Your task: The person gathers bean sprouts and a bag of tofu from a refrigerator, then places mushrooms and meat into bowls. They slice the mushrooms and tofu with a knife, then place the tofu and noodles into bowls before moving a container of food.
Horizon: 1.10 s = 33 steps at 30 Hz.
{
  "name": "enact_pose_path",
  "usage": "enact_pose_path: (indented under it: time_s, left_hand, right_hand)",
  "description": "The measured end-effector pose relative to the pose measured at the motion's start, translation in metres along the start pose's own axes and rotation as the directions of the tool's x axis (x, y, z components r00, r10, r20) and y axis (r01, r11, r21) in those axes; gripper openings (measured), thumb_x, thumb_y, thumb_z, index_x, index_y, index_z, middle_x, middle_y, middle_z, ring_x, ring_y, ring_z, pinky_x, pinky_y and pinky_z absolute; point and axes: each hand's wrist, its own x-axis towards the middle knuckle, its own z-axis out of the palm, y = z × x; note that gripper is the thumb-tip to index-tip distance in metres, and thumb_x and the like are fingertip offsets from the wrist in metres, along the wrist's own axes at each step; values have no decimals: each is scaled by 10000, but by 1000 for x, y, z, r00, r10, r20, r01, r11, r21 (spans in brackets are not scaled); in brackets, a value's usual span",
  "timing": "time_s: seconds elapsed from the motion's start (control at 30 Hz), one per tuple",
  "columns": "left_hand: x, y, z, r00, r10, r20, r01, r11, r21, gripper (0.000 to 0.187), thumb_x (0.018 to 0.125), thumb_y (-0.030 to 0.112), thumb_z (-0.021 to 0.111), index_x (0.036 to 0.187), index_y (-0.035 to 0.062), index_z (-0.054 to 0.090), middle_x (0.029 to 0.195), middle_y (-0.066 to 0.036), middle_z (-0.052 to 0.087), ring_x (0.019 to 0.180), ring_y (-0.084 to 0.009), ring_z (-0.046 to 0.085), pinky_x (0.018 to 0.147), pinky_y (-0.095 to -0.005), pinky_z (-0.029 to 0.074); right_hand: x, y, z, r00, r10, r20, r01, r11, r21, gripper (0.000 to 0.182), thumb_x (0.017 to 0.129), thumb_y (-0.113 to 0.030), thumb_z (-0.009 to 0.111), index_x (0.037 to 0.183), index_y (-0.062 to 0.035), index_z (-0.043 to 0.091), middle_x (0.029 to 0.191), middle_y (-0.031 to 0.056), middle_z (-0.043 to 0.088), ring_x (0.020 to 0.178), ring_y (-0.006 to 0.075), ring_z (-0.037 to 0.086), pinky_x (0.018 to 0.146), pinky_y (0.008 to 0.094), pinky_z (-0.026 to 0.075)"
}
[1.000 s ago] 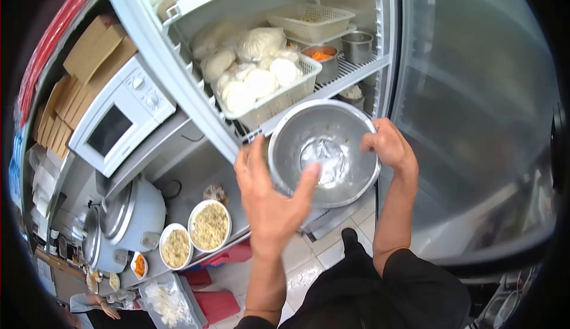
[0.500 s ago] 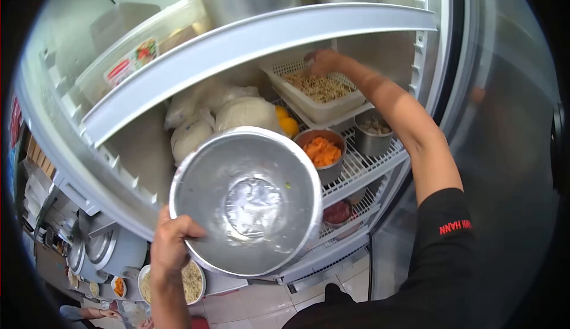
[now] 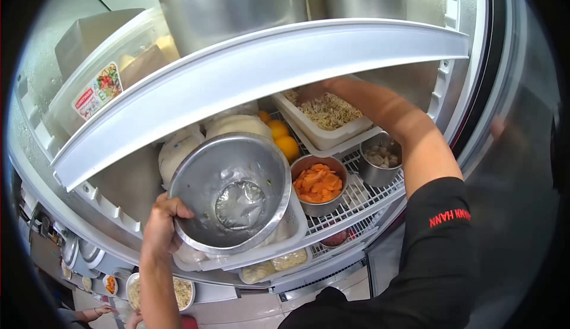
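- Left hand [image 3: 161,225] grips the steel bowl's [image 3: 231,191] rim one-handed beside the wire shelf's [image 3: 356,195] front edge; it could tip.
- Right hand [image 3: 312,91], finger state hidden, reaches the noodle basket [image 3: 323,115]; the forearm might knock the carrot pot [image 3: 319,183].

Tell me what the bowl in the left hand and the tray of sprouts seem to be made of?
The bowl looks like thin metal, probably stainless steel: grey, with a dull brushed sheen and a brighter reflecting base. The tray looks like white plastic: opaque, matte, with thick walls and no metallic glint. The left hand grips the bowl's rim.
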Motion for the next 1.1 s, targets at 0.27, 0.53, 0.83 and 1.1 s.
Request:
enact_pose_path:
  time_s: [0.27,0.53,0.83,1.1]
  left_hand:
    - [18,23,5,974,13,225,-18,1000,17,144,703,98,487,764,-30,463,587,-163,516,404,-310,565,278,-391,437]
    - [41,52,46,918,-115,381,23,971,237,364,762,222,392,704,-113,524,620,-272,603,462,-284,604,367,-308,471]
    - [62,51,69,908,-155,388,62,968,243,297,788,208,389,787,-76,475,668,-241,591,479,-266,613,344,-299,477]
    - [56,48,89,912,-182,369,54,943,329,324,773,193,389,808,-118,471,661,-264,591,480,-272,612,347,-309,470]
  right_hand:
    - [-67,-28,-23,968,40,248,-81,984,157,934,563,-371,781,1364,-98,387,1392,177,375,1278,322,369,1035,457,364]
    - [-59,-26,0,933,-20,359,28,999,-16,1165,486,-415,782,1452,-135,193,1427,214,314,1324,340,299,1081,444,260]
    - [-95,-24,27,974,-45,220,56,998,-41,917,556,-225,737,1375,-71,353,1181,247,548,1085,308,553,913,376,447]
    - [-105,31,0,946,117,-302,26,903,429,506,718,-125,666,1164,72,530,1066,222,607,976,348,597,842,364,501]
